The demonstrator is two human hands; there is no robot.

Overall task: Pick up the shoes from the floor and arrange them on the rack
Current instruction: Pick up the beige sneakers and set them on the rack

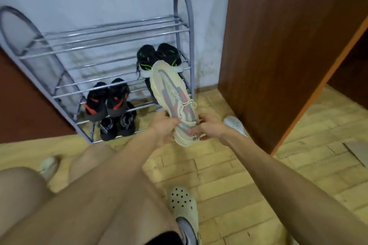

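While both hands held the beige knit sneaker by its heel end, just right of centre frame, its toe pointed up toward the grey metal shoe rack in the upper left. The left hand curled round the heel side; the right hand pinched the collar near the laces. Black-and-green trainers filled the right of a middle tier, and black-and-red ones sat lower left. To place the sneaker well, the toe likely needed steering onto free bars left of the black-and-green pair, with the sole flat across the rails and room left for a second shoe. A pale sneaker lay on the floor beside the brown wooden cabinet.
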